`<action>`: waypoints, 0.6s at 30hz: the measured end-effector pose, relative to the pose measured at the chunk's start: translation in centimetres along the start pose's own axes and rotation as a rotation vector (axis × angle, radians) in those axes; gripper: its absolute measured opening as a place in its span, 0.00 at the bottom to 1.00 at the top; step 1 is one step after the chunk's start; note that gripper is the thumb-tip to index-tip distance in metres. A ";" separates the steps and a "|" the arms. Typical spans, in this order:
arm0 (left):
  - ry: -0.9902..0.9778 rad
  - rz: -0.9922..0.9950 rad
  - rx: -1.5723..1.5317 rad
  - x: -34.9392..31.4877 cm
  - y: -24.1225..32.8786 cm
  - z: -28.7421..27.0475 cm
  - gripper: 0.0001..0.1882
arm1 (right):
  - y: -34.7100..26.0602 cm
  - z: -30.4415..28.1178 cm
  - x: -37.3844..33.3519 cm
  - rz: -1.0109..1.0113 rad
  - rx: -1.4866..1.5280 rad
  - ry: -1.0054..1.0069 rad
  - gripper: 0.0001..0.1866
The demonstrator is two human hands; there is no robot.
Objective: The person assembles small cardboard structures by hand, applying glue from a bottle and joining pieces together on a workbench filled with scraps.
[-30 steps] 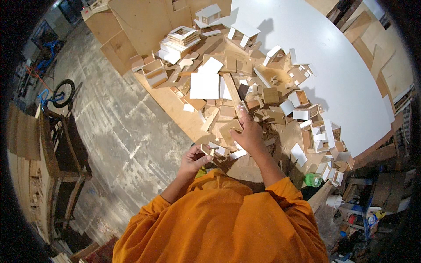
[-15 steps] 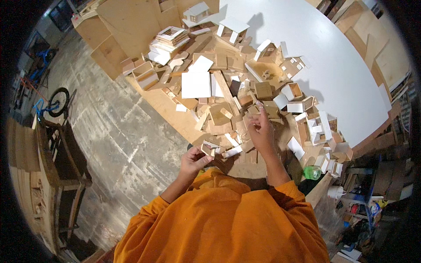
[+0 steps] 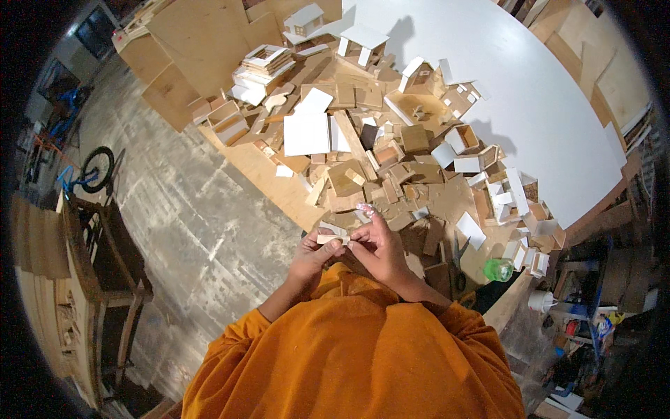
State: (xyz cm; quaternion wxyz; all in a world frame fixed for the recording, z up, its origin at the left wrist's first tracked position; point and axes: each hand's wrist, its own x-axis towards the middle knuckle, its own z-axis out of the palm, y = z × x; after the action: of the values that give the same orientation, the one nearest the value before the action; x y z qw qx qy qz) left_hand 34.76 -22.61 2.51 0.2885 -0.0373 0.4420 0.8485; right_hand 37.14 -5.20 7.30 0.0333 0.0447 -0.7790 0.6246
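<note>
Close in front of my body, both hands meet at a small pale wooden piece. My left hand pinches its left part between thumb and fingers. My right hand has its thumb and fingers closed at the other end, while one finger points up with a pinkish-white patch at its tip. Whether a second tiny part sits between the right fingertips is too small to tell. Just beyond the hands lies a heap of wood offcuts. Scissors with dark handles rest to the right.
Small model houses, one with a white roof, stand along the heap's far and right sides. A large white board spans the back right. A green jar sits at the table's right edge, near a white bucket. A bicycle is at left.
My right hand has come back from over the heap to the left hand and closed on the small wooden piece. That piece has turned in my left fingers. The scissors now show.
</note>
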 end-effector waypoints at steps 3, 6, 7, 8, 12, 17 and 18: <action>0.010 0.046 0.084 -0.1 0.3 0.1 0.11 | 0.6 0.0 0.2 0.175 0.147 0.007 0.35; 0.011 0.079 0.131 -0.7 0.8 0.7 0.10 | 0.3 -0.5 0.5 0.360 0.386 -0.028 0.36; 0.009 0.089 0.145 -0.8 0.9 0.7 0.11 | 0.2 -0.6 0.4 0.415 0.475 -0.029 0.36; -0.014 0.123 0.170 -0.7 0.7 0.5 0.11 | 0.0 -0.7 0.4 0.470 0.565 -0.029 0.36; -0.016 0.186 0.203 -0.8 0.7 0.9 0.13 | 0.5 -1.3 0.2 0.626 0.773 -0.095 0.36; -0.075 0.249 0.396 -0.8 1.3 1.2 0.17 | 1.2 -1.6 0.1 0.685 0.905 -0.156 0.36; -0.096 0.236 0.406 -0.7 1.5 1.2 0.18 | 1.4 -1.6 0.0 0.693 0.927 -0.160 0.36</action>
State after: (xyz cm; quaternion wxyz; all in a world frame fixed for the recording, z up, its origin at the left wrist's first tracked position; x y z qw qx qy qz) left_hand 34.82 -22.68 4.54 0.2094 0.1139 0.5906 0.7710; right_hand 36.98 -3.31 6.25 -0.2550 -0.1557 -0.3938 0.8693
